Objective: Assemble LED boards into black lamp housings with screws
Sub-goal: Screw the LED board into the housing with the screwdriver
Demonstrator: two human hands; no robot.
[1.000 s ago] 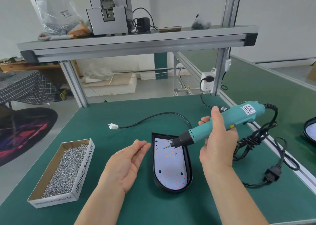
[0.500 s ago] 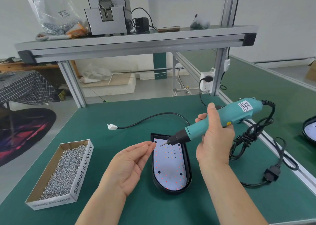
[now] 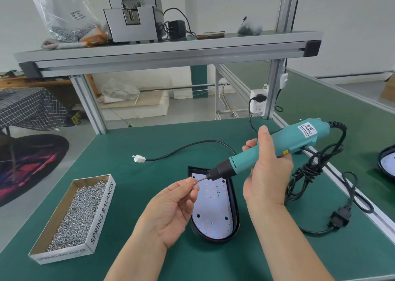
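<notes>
A second ago the left hand (image 3: 171, 212) lay flat, palm up. Now its thumb and forefinger have closed on a small screw (image 3: 195, 182) and brought it to the bit of the electric screwdriver (image 3: 303, 135), which has dipped a little towards centre frame. The right hand (image 3: 267, 173) is wrapped round the driver's teal barrel, bit pointing down-left.

The LED board (image 3: 213, 206) lies inside the black lamp housing (image 3: 235, 208) on the worktop (image 3: 149, 143), just below centre, under both hands. Neither hand touches the housing.

The screw looks to be only pinched at its tip, so it may slip before it seats on the bit. It would then fall onto the board or roll across the green worktop. If the driver ran now, the fingertips are right at the bit. With the housing unheld, downward pressure could skate it sideways and mis-thread the hole. The knotted power cord (image 3: 307, 173) at right could also tug the driver off line. The box of screws (image 3: 102, 208) sits lower left, well apart.
</notes>
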